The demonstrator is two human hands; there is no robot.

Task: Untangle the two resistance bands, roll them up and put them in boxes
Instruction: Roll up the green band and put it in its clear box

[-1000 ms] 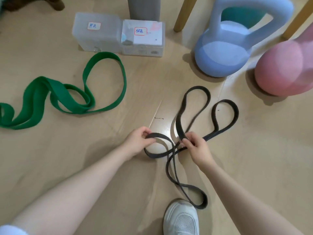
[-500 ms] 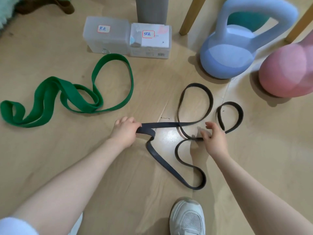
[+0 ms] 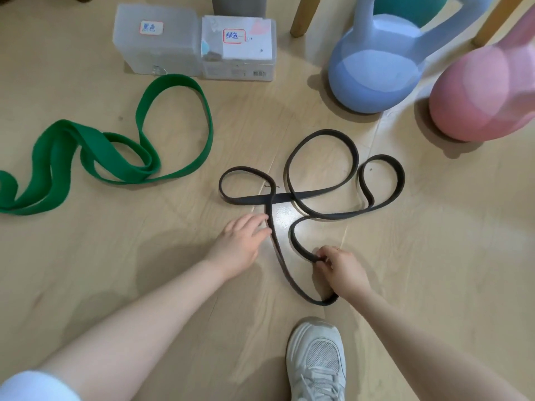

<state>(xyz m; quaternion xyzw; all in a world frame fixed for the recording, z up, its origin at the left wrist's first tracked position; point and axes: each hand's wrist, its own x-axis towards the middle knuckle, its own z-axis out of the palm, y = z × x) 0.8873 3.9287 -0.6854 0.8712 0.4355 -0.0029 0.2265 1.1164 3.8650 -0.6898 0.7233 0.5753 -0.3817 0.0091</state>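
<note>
A thin black resistance band point(image 3: 318, 195) lies in several loops on the wooden floor in the middle. My right hand point(image 3: 341, 270) pinches a near bend of it. My left hand point(image 3: 240, 244) rests flat beside another strand, fingers apart, fingertips touching the band. A wide green band point(image 3: 115, 157) lies apart on the left, loosely curled. Two translucent boxes stand at the back: the left box point(image 3: 156, 41) and the right box point(image 3: 237, 50), each with a handwritten label.
A blue kettlebell point(image 3: 376, 68) and a pink kettlebell point(image 3: 486, 94) stand at the back right. Wooden chair legs point(image 3: 301, 15) rise behind them. A white sneaker point(image 3: 317, 360) sits at the bottom, close to the band's nearest loop.
My left hand has let go of the black band's left end, which now lies as a loop on the floor. My right hand moved back toward me and gripped a nearer bend.
</note>
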